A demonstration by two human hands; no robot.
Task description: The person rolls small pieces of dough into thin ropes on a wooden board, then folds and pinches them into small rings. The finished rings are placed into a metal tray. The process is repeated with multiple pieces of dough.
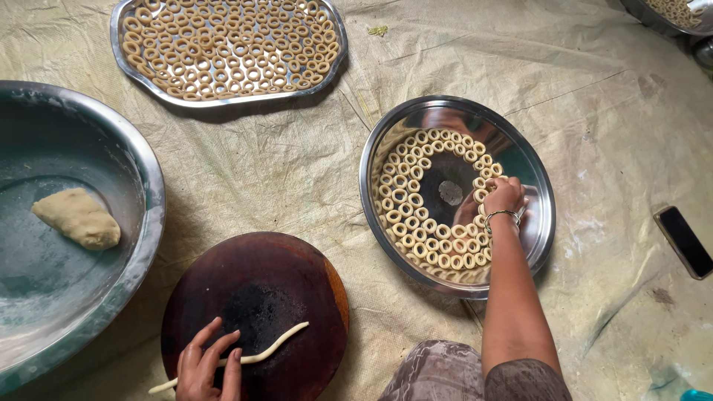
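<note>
Dough lump (78,217), pale and blunt, lying alone on the floor of the wide steel basin (152,223) at far left. Above and just right of it, oblong tray (116,46) packed edge to edge with small rings.

Low centre-left, round dark board (260,289) on the creased cloth (297,163). Across the board, thin dough rope (264,349), one end past the left rim. Left hand (208,367) laid on the rope near that overhanging end, fingers spread wide and flat, gripping nothing. Best rolled, by judgement, with light even pressure from the flat fingers, working outward along the length so that thickness matches the rings already made; better also to keep the loose end on the board, since the unsupported part looks likely to stretch or snap.

Right of centre, round steel plate (546,215) with dough rings (405,200) set in curved rows around a bare shiny middle. Right hand (505,197), bangle (503,215) at the wrist, lowered over the right side of the rows, fingers curled downward; impossible to tell whether a ring sits between the fingertips, these being hidden under the knuckles. Advisable here to set each ring touching its neighbours without overlap, and to lift the hand straight up, so as not to dent soft pieces alongside.

At far right, dark phone (683,241) flat on the cloth, well apart from the plate.
</note>
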